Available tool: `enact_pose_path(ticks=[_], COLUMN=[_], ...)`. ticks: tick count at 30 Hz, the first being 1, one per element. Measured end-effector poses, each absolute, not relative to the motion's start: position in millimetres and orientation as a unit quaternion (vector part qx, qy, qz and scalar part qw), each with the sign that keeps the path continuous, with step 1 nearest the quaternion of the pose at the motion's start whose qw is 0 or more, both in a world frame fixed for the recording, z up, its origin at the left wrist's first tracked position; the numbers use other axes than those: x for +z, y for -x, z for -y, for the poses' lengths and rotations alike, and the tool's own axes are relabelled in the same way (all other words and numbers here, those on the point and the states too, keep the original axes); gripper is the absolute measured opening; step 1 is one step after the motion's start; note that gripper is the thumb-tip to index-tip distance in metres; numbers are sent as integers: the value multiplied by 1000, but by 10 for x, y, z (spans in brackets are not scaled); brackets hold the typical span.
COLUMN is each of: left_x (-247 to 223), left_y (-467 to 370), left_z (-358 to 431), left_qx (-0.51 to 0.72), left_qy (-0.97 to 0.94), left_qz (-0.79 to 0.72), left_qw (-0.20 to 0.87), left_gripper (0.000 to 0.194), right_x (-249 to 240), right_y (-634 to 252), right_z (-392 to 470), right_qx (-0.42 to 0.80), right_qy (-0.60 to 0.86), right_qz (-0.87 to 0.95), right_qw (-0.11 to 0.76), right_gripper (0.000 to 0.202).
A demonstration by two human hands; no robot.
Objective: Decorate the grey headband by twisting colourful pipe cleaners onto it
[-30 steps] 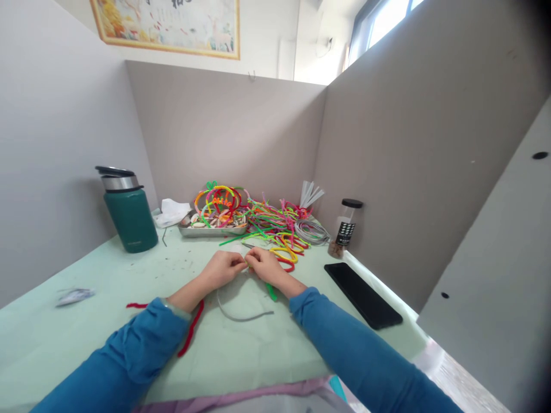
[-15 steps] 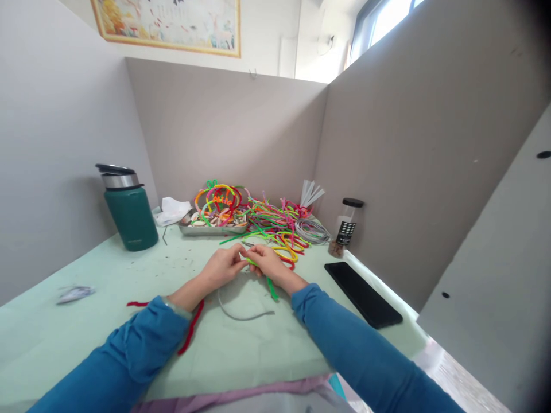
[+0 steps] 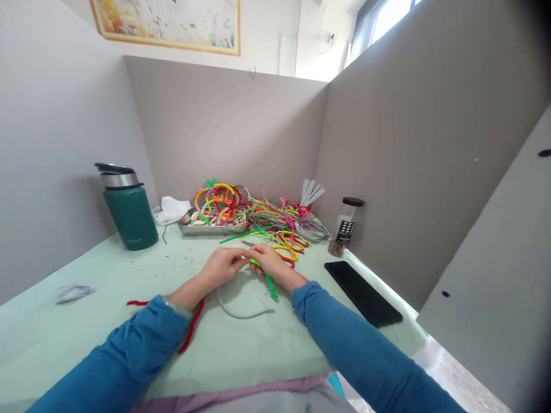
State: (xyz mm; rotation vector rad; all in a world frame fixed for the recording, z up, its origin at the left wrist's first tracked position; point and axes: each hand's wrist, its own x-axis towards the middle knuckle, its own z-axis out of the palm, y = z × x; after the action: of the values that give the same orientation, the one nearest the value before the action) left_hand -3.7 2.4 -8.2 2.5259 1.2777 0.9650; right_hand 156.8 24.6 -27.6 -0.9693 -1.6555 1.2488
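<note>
Both hands meet over the middle of the table. My left hand [image 3: 222,266] is closed, its fingertips pinched at the near end of a green pipe cleaner [image 3: 270,285]. My right hand [image 3: 269,261] is closed round the same pipe cleaner, whose bright yellow-green part shows between the fingers and whose green tail hangs below the palm. A grey cord [image 3: 241,316] curves on the table beneath the hands; its upper end runs up behind my left hand. Under my left forearm lies a red pipe cleaner [image 3: 193,327], partly hidden by the sleeve.
Behind the hands stands a metal tray [image 3: 213,230] with shell-like pieces and pipe-cleaner hoops. Right of it are a heap of coloured pipe cleaners [image 3: 275,215] and a grey cord coil [image 3: 312,230]. A green bottle [image 3: 131,218], a lidded jar [image 3: 345,229] and a black phone [image 3: 363,293] flank them.
My left fingertips have shifted slightly against the right hand, and the fingers are a little straighter. The green tail has moved slightly. Everything else stays put.
</note>
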Motion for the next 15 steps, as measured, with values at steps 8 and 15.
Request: enact_pose_path(ticks=[8, 15], left_x=[-84, -104], left_y=[59, 73], left_z=[-50, -89], left_qx=[320, 316], left_qy=[-832, -821], left_qz=[-446, -467], left_qw=[77, 93], left_gripper=[24, 26], right_x=[-301, -302], right_y=[-1555, -1554], right_z=[-253, -232], right_qx=[465, 435], right_qy=[392, 392], right_qz=[678, 700], right_qw=[413, 410], right_gripper=[21, 24])
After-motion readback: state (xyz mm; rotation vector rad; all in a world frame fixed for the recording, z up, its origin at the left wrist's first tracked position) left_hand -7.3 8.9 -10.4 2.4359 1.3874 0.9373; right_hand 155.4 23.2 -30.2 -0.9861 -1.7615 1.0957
